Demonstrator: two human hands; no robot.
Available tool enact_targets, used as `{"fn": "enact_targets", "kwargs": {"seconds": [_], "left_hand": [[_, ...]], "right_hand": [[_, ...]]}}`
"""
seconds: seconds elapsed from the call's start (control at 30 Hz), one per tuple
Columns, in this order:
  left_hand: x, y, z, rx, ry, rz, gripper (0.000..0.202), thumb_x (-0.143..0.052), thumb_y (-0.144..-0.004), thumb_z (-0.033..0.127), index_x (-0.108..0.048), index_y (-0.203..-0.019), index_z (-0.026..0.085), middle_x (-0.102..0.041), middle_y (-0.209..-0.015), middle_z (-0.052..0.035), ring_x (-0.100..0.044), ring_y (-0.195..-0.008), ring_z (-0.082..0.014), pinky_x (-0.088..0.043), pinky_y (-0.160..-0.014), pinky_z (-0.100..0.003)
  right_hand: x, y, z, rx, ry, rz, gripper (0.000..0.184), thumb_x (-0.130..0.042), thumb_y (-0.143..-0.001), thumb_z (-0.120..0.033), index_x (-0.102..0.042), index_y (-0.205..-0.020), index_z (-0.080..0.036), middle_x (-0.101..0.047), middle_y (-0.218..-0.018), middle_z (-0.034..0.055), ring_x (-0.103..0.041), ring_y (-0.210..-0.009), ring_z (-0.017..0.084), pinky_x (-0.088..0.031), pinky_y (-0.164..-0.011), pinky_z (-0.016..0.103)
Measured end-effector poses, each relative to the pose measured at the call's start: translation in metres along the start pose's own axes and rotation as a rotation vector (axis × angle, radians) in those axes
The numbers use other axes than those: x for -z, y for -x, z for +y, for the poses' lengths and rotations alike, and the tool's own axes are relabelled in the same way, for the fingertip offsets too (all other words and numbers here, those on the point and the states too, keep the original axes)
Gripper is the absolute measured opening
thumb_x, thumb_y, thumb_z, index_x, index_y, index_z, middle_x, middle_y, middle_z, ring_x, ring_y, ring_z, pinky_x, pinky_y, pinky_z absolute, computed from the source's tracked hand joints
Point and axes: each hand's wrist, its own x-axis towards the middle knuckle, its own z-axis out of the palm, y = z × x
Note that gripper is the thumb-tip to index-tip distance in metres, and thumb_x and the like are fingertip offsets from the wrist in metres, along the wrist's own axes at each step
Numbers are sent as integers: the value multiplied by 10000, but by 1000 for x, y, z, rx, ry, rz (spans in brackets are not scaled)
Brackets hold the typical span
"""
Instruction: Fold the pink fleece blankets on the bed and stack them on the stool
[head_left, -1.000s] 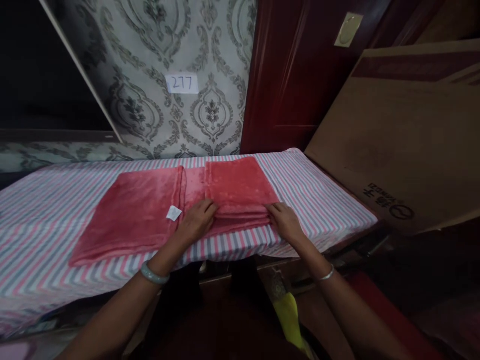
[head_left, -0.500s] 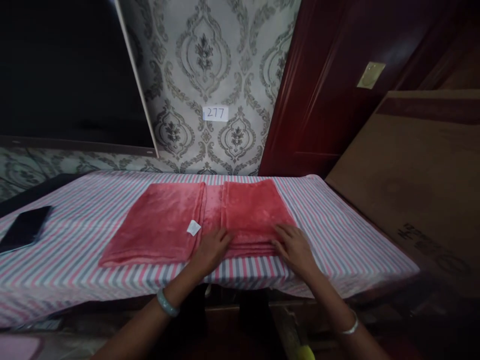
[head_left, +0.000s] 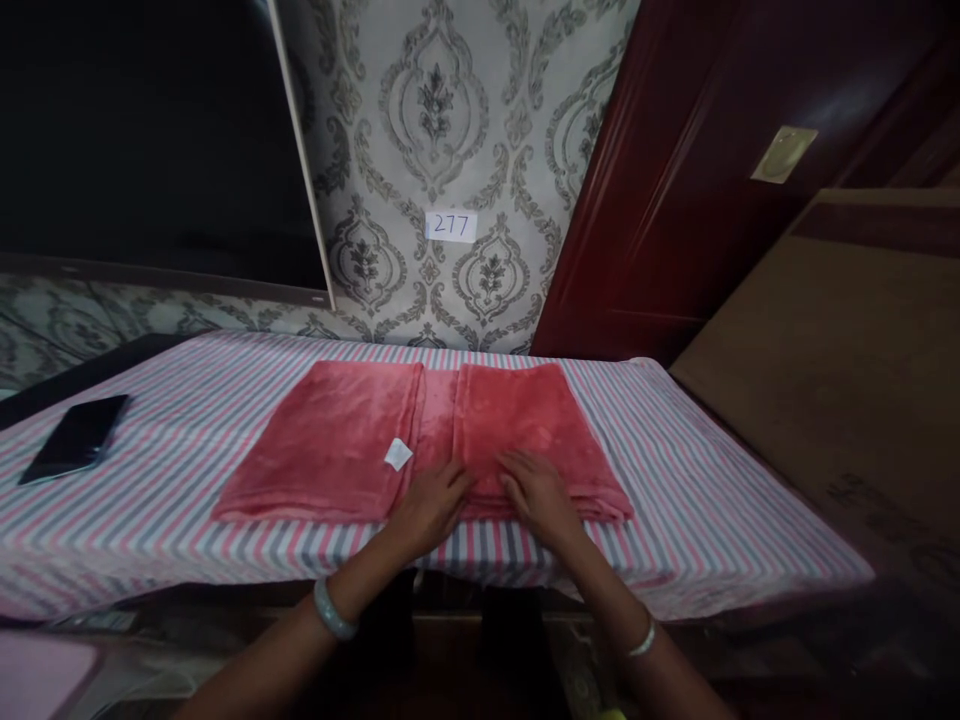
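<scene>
A red plush blanket (head_left: pixel 337 430) lies on the table, its left and right sides folded in and a narrow strip showing between them. A small white label (head_left: pixel 398 454) sits on the left panel near its inner edge. My left hand (head_left: pixel 433 503) rests at the front, its fingers stretched over the strip and the inner edge of the right panel. On the front part of that right panel lies my right hand (head_left: pixel 541 492), fingers extended and touching the cloth. Both thumbs are only partly visible.
Under the blanket is a striped tablecloth (head_left: pixel 712 500). A black phone (head_left: pixel 75 438) lies at the left. Behind stand a large dark screen (head_left: pixel 150 150) and a patterned wall with a paper marked 277 (head_left: pixel 451 226). A cardboard box (head_left: pixel 840 330) stands at the right beside a dark red door (head_left: pixel 675 180).
My right hand has moved left across the right panel, away from its outer front corner, which now lies spread out. My left hand stays near the inner edge. The view has shifted slightly left.
</scene>
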Motion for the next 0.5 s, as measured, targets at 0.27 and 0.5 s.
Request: {"fn": "enact_targets", "kwargs": {"seconds": [0.27, 0.5], "left_hand": [[22, -20, -24, 440, 443, 99, 319, -481, -851, 119, -719, -1047, 202, -751, -1037, -64, -695, -989, -206, -558, -932, -366], [32, -147, -88, 972, 799, 24, 174, -673, -777, 214, -680, -939, 153, -695, -744, -45, -681, -760, -201, -548, -716, -295]], "right_hand": [[-31, -16, -21, -21, 82, -208, 502, -404, -1047, -302, -487, -1540, -251, -458, -1602, 62, -341, -1520, 269, -280, -1232, 544], [-24, -17, -21, -65, 63, -313, 505, -388, -1064, -343, -461, -1557, -257, -399, -1637, 64, -306, -1539, 258, -257, -1239, 527]]}}
